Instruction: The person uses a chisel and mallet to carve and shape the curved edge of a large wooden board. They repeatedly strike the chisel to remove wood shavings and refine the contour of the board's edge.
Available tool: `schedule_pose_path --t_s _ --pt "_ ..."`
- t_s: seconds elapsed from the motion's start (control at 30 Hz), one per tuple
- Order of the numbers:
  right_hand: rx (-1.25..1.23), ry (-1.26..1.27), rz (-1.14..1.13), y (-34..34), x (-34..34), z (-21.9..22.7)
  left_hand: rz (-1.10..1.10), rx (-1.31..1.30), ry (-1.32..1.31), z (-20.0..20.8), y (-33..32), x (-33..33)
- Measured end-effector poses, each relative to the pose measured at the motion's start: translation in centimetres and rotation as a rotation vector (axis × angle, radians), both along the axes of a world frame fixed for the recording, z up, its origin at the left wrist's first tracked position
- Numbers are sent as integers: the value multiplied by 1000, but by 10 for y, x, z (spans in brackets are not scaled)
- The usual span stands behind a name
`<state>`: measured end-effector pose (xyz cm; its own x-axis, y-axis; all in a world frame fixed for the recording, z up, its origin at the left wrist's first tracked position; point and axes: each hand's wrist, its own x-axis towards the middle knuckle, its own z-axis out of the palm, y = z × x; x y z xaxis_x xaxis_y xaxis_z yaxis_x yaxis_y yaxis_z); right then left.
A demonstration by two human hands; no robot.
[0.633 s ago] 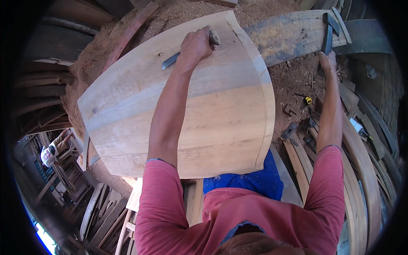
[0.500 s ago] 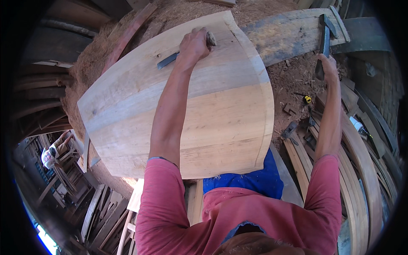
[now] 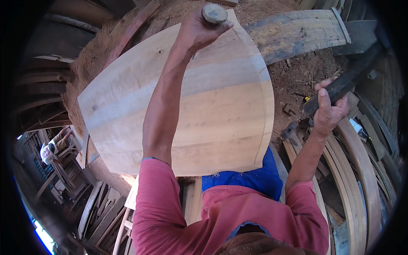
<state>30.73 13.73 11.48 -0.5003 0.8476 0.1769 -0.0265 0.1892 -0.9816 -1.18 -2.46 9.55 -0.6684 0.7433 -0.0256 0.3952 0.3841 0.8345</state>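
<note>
My left hand point(image 3: 196, 34) is wrapped round a chisel, whose round, worn handle end point(image 3: 214, 14) points up at me. The hand and forearm hide nearly all of the blade. Under it lies a broad, pale wooden panel point(image 3: 204, 114) with curved sides, held over my lap; whether the chisel touches it I cannot tell. Off to the right, my right hand point(image 3: 330, 111) grips the dark handle of a hammer point(image 3: 352, 80), raised and slanting up to the right. The hammer's head fades into the dark rim of the picture.
Beyond the panel lies a stained, weathered board point(image 3: 297, 34) on ground covered with shavings. A yellow tape measure point(image 3: 306, 99) and a dark metal tool point(image 3: 290, 129) lie near my right hand. Long planks point(image 3: 352, 182) run along the right. Another person point(image 3: 53, 146) is at the far left.
My left hand has risen and tipped the chisel from lying slanted to handle end up. My right hand has lifted the hammer nearer to me and swung its head to the right.
</note>
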Motion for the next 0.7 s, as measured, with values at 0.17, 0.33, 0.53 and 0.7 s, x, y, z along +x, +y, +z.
schedule_pose_path --t_s 0.17,0.33,0.53,0.7 --pt "7 389 194 24 -33 83 68 329 -274 -26 37 -9" --pt "91 310 198 23 -37 99 153 579 -136 -29 64 -5" --pt "208 362 249 2 -51 95 120 579 -222 -40 81 -2" --pt "214 353 364 5 -49 100 114 655 -281 -62 81 -1"
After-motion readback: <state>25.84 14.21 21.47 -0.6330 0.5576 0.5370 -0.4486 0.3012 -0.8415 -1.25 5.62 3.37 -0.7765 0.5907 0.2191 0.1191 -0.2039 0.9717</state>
